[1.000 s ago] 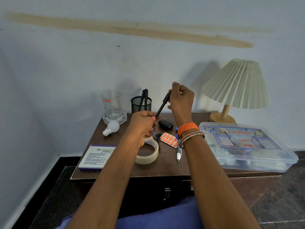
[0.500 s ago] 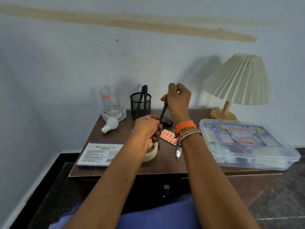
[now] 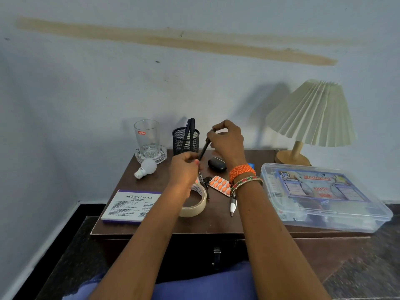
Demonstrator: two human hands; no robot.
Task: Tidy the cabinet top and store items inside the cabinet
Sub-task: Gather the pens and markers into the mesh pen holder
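Above the cabinet top [image 3: 218,221] we pinch a black pen [image 3: 203,150] w/ both hands, right hand [image 3: 227,141] up top, left hand [image 3: 185,169] below; tape roll [image 3: 194,207], pill strip [image 3: 220,185], bulb [image 3: 146,168] etc. still out, nothing stored yet.

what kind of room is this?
Probably a bedroom or home study corner. A low dark wooden cabinet stands against a painted wall, with a pleated-shade table lamp, a mesh pen holder and a clear first-aid box on top.
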